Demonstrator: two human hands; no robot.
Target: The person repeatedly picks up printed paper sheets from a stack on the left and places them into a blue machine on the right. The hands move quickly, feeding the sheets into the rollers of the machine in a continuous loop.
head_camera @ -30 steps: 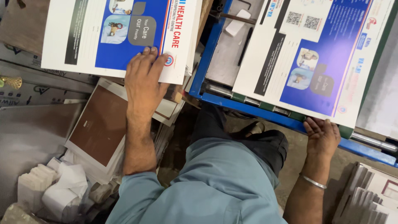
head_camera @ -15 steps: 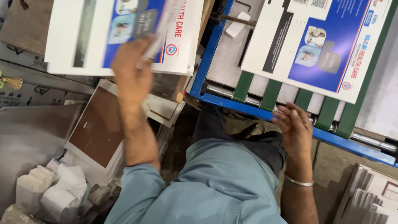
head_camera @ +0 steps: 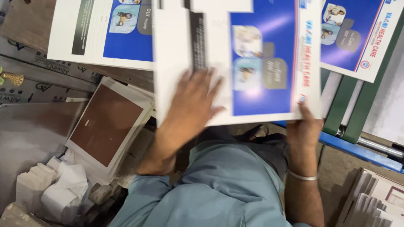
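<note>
1. A large glossy printed sheet, white with a blue panel and a dark strip, is held flat in mid-frame; it is blurred.
2. The left hand lies on the sheet's face, palm down and fingers spread wide, so its grip is open and only pressed against the paper.
3. The right hand has the sheet's lower right corner pinched, thumb on top and the other fingers hidden beneath; a thin metal bangle is worn on that wrist.
4. A stack of like sheets lies at upper left, partly under the held sheet, and another sheet rests at upper right on green belts above a blue metal rail.
5. A flat brown card in a white border lies tilted at lower left on a grey worktop, with crumpled white paper just below it.
6. A pile of stiff card edges is seen at lower right.
</note>
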